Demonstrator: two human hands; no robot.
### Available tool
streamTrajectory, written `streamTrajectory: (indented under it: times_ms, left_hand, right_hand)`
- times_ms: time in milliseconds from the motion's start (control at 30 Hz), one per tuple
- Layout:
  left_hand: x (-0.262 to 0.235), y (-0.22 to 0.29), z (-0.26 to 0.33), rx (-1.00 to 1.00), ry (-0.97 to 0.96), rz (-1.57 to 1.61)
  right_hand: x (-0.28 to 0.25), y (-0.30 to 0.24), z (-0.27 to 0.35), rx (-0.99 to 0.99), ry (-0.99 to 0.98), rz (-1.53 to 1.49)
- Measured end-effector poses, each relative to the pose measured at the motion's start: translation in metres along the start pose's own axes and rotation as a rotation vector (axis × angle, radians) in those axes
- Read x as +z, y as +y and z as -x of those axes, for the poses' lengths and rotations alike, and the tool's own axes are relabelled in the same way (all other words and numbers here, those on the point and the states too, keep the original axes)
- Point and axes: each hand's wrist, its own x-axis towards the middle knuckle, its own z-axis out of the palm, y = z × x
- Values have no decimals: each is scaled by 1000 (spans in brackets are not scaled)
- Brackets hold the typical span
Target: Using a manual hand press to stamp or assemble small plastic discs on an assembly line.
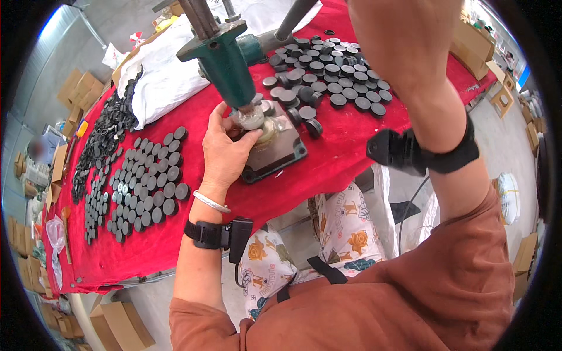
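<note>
Green press (227,73) on red cloth (342,149)

The left hand (225,151) curves thumb and fingers around a pale round piece (252,119) beneath the press; whether they pinch it cannot be told. The right hand (404,41) is raised, its grip indiscernible. Dark discs (169,206) lie leftward.

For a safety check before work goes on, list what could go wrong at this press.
1. Pinching: the left hand has its fingers right beside the pale tip of the green press, so a downstroke could catch them.
2. Scattering: some dark discs lie close beside the press's base plate, and a jolt might knock them about.
</note>
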Motion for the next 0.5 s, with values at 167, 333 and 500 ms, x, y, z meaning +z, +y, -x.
streamTrajectory:
  times_ms: [167,333,500]
  left_hand:
    - [2,-4,2,52,44,23]
    - [-16,-6,17,107,125,-77]
    - [-74,7,65,139,333,-790]
  right_hand:
    - [-43,-14,51,-386,-220,209]
    - [-36,-33,123,57,-134,-258]
    - [-39,-25,146,79,-145,-196]
